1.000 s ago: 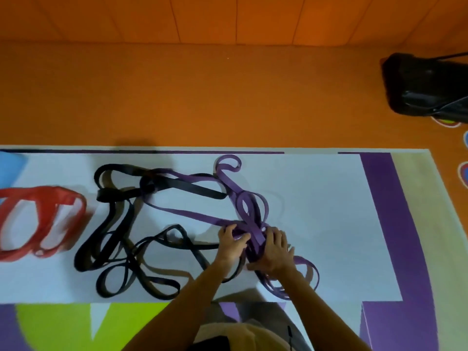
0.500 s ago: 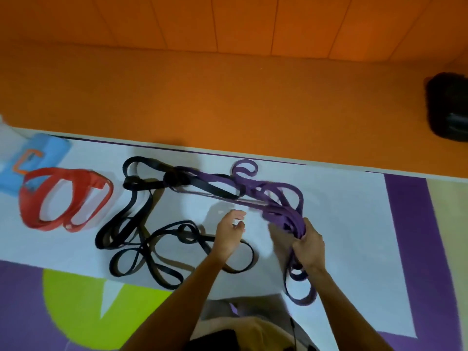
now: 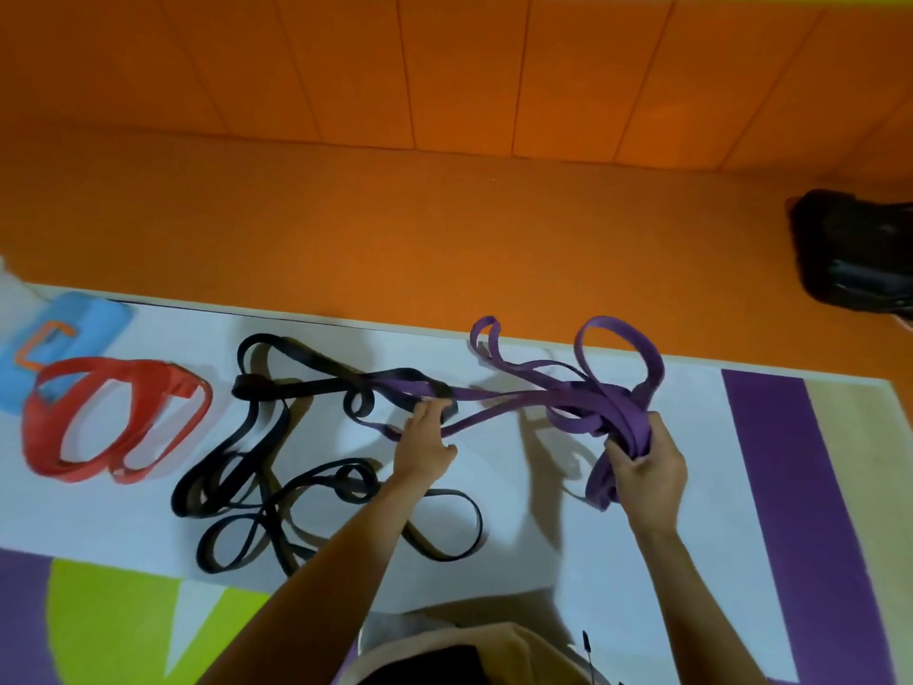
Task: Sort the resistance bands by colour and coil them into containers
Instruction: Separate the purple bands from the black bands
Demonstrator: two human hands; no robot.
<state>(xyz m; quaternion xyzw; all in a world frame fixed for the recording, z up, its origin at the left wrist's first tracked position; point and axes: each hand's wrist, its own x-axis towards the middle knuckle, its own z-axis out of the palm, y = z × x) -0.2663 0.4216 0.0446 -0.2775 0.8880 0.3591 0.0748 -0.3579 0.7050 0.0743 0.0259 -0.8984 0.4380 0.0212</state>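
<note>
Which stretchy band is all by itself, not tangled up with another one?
The red band, lying at the far left. The purple band and the black band still cross each other near the left hand.
</note>
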